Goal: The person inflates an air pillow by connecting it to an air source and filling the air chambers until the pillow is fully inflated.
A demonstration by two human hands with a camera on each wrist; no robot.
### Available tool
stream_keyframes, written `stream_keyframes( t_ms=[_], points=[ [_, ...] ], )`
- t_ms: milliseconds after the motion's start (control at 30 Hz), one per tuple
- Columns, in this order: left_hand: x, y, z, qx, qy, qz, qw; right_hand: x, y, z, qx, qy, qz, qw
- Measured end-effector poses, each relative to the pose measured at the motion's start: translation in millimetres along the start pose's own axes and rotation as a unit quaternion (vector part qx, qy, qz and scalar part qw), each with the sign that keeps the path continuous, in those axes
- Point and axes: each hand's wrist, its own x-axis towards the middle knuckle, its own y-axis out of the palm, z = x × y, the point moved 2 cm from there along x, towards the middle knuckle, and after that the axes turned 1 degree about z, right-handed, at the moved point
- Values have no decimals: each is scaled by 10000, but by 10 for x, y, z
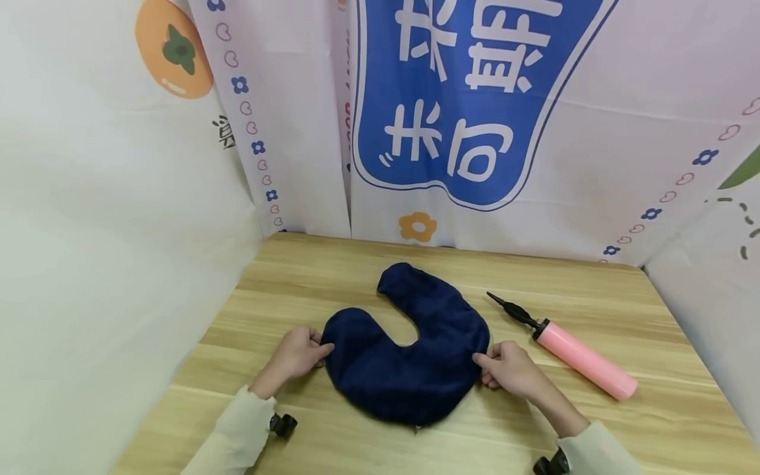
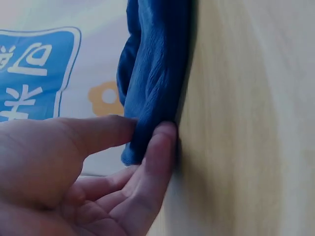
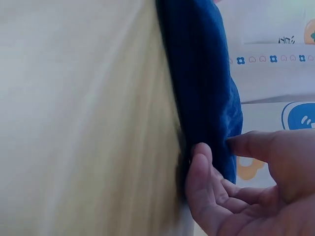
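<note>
A dark navy U-shaped neck pillow (image 1: 410,376) lies flat on the wooden table, its opening facing the back left. My left hand (image 1: 301,353) pinches its left edge between thumb and fingers. On the opposite side my right hand (image 1: 509,369) pinches the right edge, thumb on top and fingers beneath. In the left wrist view the soft blue fabric (image 2: 157,83) sits between thumb and index finger. The right wrist view shows the pillow's edge (image 3: 202,83) held the same way, close over the tabletop.
To the right lies a hand pump with a pink barrel (image 1: 588,359) and a black nozzle. The wooden table (image 1: 297,277) meets a white printed cloth (image 1: 309,132) at the back. More white cloth (image 1: 107,231) hangs along the left side.
</note>
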Motion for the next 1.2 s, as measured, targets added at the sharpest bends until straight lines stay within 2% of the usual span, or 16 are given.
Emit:
stream_keyframes(
  t_ms=[100, 267, 433, 533, 633, 733, 800, 833, 900, 967, 1067, 1133, 1200],
  points=[
    [135, -8, 12, -68, -105, -77, 9999, 110, -13, 40, 38, 27, -151, 9999],
    [396, -113, 90, -291, -144, -402, 9987, 378, 24, 165, 151, -1, -405, 9991],
    [633, -221, 145, -440, 66, -754, 9962, 633, 82, 281, 176, 11, -590, 9981],
    [704, -256, 143, -253, 210, -892, 9955, 730, 93, 321, 174, -32, -640, 9978],
    [640, -270, 126, 281, 483, -1028, 9931, 723, 86, 337, 70, -162, -566, 9982],
    [415, -254, 52, 1019, 964, -1184, 9830, 609, 88, 342, -136, -412, -304, 9986],
    [229, -209, -41, 1326, 1339, -1059, 9763, 501, 107, 357, -345, -685, -98, 9970],
    [145, -179, -110, 1405, 1606, -886, 9729, 450, 118, 376, -481, -847, -22, 9952],
    [14, -98, -270, 1567, 2230, -466, 9610, 350, 146, 428, -755, -1190, 103, 9900],
    [-81, -3, -436, 1720, 2875, 25, 9422, 264, 189, 489, -1011, -1467, 179, 9838],
    [-163, 155, -629, 2205, 3770, 405, 8987, 163, 294, 577, -1154, -1741, 370, 9772],
    [-183, 257, -710, 2626, 4121, 501, 8710, 116, 389, 625, -1159, -1856, 501, 9745],
    [-181, 361, -751, 3046, 4341, 516, 8462, 85, 495, 654, -1166, -1916, 623, 9725]
  ],
)
